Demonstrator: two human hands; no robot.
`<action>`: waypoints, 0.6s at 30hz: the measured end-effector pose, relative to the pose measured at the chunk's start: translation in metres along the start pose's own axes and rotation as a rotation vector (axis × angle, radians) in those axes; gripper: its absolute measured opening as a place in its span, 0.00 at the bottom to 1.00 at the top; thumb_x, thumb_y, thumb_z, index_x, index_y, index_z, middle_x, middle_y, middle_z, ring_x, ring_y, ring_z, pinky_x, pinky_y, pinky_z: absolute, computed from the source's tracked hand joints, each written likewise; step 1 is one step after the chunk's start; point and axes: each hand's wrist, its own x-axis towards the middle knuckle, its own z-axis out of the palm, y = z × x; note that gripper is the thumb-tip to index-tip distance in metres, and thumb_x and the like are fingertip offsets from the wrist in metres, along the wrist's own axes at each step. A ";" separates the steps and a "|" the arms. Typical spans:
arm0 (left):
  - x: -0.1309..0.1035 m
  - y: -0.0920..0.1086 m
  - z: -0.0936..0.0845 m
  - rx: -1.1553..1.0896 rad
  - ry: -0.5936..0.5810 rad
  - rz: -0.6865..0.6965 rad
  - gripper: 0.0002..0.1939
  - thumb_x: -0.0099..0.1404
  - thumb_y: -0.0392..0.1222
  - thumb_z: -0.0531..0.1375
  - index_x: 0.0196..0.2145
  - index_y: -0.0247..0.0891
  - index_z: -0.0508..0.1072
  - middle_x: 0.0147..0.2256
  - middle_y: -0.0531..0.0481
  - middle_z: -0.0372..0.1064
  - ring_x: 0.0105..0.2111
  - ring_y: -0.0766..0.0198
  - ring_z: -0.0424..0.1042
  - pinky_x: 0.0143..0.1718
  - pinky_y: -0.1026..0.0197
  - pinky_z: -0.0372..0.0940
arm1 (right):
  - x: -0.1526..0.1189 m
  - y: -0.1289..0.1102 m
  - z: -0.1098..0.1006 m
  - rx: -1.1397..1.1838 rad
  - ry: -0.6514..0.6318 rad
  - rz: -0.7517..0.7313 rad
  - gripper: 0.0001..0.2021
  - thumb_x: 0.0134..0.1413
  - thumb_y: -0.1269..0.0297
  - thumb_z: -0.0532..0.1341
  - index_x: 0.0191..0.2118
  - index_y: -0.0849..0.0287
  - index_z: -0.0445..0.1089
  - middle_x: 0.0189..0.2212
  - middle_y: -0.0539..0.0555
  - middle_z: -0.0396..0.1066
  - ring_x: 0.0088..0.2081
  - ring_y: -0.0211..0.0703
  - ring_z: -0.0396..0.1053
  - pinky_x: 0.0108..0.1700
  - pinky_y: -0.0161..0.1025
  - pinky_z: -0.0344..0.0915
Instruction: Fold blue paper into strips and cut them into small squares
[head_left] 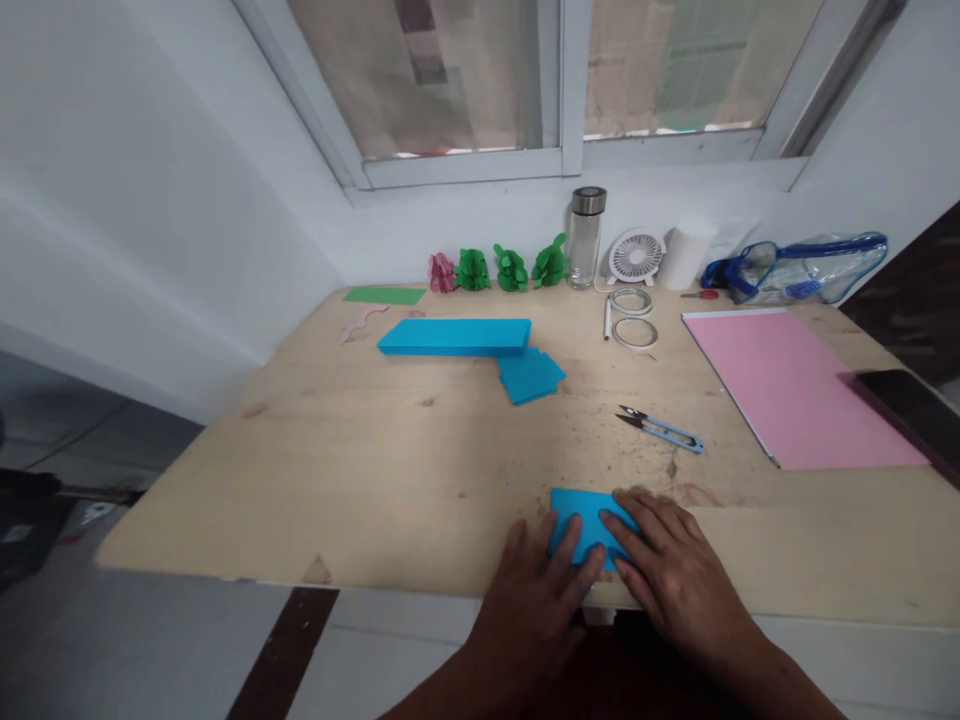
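A small piece of blue paper (589, 515) lies near the table's front edge, under the fingers of both hands. My left hand (536, 585) rests on its left and lower part, with the fingers spread. On its right side, my right hand (667, 560) lies with fingers stretched out over the paper. Part of the paper is hidden beneath the fingers, and I cannot tell whether it is folded. Farther back sit a long stack of blue paper (454, 336) and several smaller blue pieces (530, 376). Blue-handled thread snips (664, 430) lie on the table beyond my right hand.
Pink sheets (802, 390) and a phone (911, 410) lie at the right of the wooden table (352, 470). Along the wall stand green paper shapes (511, 268), a glass bottle (584, 240), a small fan (636, 256) and a clear pouch (814, 268). Tape rolls (634, 333) lie before the fan.
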 end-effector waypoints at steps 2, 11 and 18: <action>0.000 -0.001 0.000 0.008 0.001 0.003 0.36 0.64 0.54 0.57 0.66 0.50 0.49 0.68 0.48 0.42 0.65 0.45 0.45 0.59 0.40 0.48 | 0.000 -0.001 -0.001 -0.005 0.006 0.009 0.20 0.60 0.62 0.57 0.57 0.55 0.66 0.57 0.58 0.66 0.57 0.54 0.62 0.53 0.54 0.63; -0.001 0.000 0.006 0.054 -0.042 0.037 0.44 0.52 0.38 0.62 0.65 0.46 0.50 0.68 0.43 0.40 0.66 0.41 0.41 0.57 0.35 0.50 | 0.000 -0.003 -0.001 -0.011 0.015 0.024 0.21 0.60 0.63 0.57 0.58 0.55 0.65 0.57 0.58 0.66 0.57 0.54 0.63 0.53 0.54 0.64; -0.002 0.000 0.007 0.040 -0.058 0.027 0.43 0.53 0.39 0.61 0.65 0.46 0.52 0.68 0.45 0.38 0.67 0.42 0.36 0.58 0.34 0.48 | -0.002 -0.022 -0.004 -0.019 0.096 -0.028 0.20 0.58 0.67 0.56 0.56 0.56 0.67 0.59 0.58 0.64 0.62 0.56 0.56 0.59 0.59 0.58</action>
